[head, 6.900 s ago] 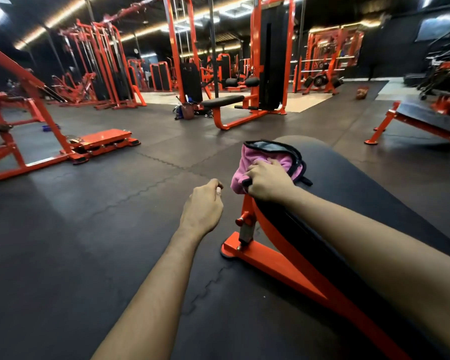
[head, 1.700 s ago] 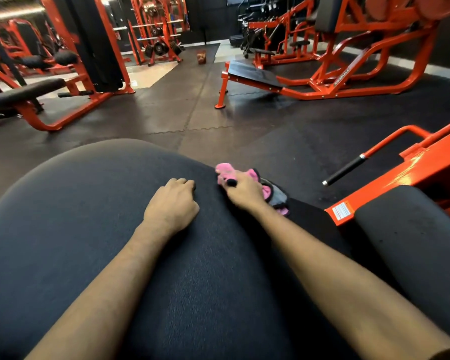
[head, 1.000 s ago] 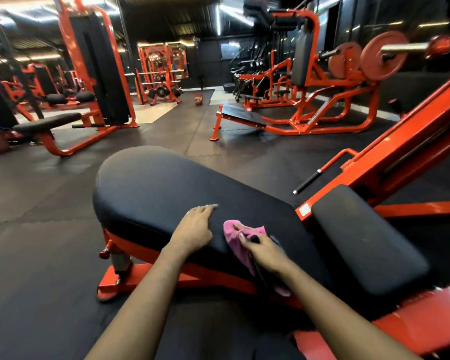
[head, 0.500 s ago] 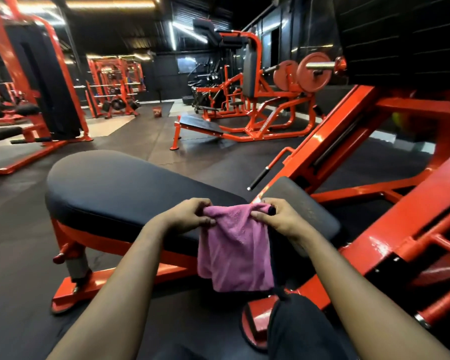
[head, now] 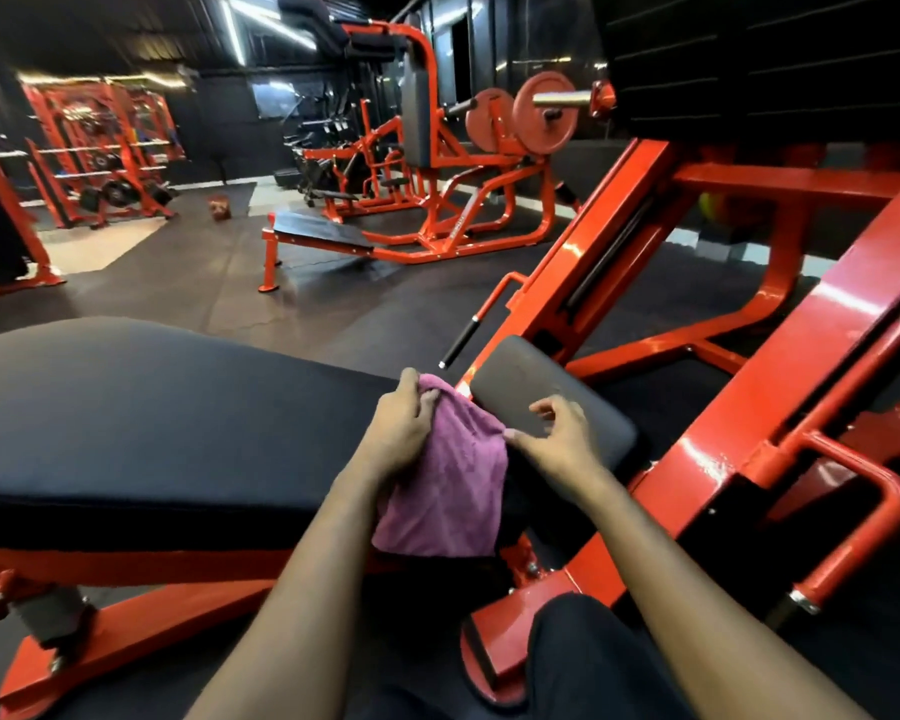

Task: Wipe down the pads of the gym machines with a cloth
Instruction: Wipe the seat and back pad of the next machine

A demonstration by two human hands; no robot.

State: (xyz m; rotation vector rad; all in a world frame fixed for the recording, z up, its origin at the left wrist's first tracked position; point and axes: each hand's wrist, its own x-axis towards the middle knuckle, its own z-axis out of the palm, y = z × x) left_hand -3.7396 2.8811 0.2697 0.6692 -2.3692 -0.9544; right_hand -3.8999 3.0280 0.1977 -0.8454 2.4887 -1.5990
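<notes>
The pink cloth [head: 448,491] hangs just below the middle of the view, at 6 o'clock, in the gap between two black pads, with its lower edge in front of the orange frame [head: 749,407]. The left hand [head: 401,428] grips its upper left corner, fingers curled round a bunched fold, and lies over the near end of the big pad [head: 152,407], which fills the 9 o'clock side. The right hand [head: 557,439] is over the small pad [head: 546,392] at 4 o'clock, its fingers half curled and spread apart from the thumb. The thumb tip meets the cloth's right edge, but I cannot tell whether it pinches the cloth or only touches it. The cloth's top edge slopes down from the left hand to that thumb. A dark trouser leg [head: 593,662] shows at 5 o'clock, bottom of view. A black-tipped lever [head: 463,340] juts up beside the small pad at 3 o'clock. Farther off, a low flat bench [head: 323,233] stands on the dark floor [head: 188,283] at 11 o'clock. Two orange plates [head: 544,114] sit on a bar at 1 o'clock.
</notes>
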